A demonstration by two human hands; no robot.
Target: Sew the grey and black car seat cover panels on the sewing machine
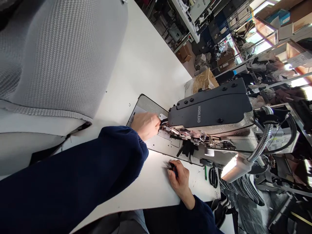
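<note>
A dark grey sewing machine [214, 107] marked HIGHLEAD stands on the white table, its bed and needle end pointing left. My left hand [146, 126] is closed over the metal bed plate [153, 143], fingertips up against the presser foot area. A bit of dark material shows by those fingertips, but what they pinch is hidden. Lower down, near the front of the table, my right hand [180, 178] is curled around small black thread snips [173, 168], their thin tips pointing left. Several black strips [187, 148] lie on the machine bed under the arm.
Grey mesh fabric [65, 58] covers a large padded piece at the left. A lit lamp [235, 168] on a bendy neck hangs at the right. Black-handled scissors [213, 177] and a green stick [205, 173] lie near the table's right end. A cardboard box [204, 81] stands behind the machine.
</note>
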